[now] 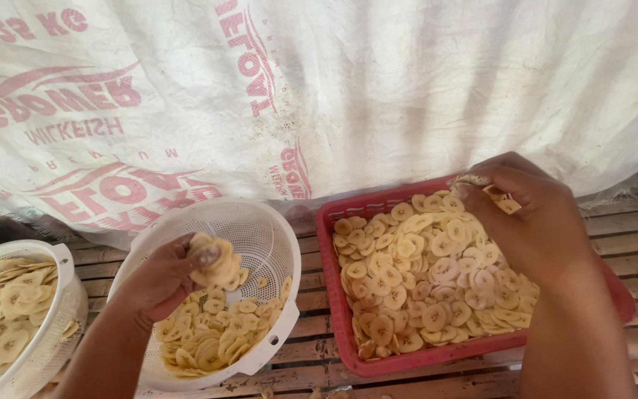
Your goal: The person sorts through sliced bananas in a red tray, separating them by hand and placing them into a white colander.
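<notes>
- banana slices (pixel 426 273): thin pale rounds, light as anything but I'd guess brittle + a bit sticky, they clump together. Best to pick a few at a time w/ fingertips on the edges, no squeezing or they'll snap imo.
- where they are: most piled in the red tray (pixel 334 295) on the right, filled pretty much to the rim. A smaller layer sits in the tilted white colander (pixel 275 222) in the middle, and another white basket (pixel 64 258) at far left is loaded w/ slices too.
- my left hand (pixel 160 277): over the colander, fingers curled in, pinching a small stack of slices (pixel 212 258) btw thumb and fingertips. Not spread at all.
- my right hand (pixel 529 222): over the far right corner of the tray, fingers bent and closed round a few slices, back of hand facing me so can't see exactly how many.
- everything's on a wooden slat bench (pixel 629 236), printed white sack cloth (pixel 407 89) hanging behind.
</notes>
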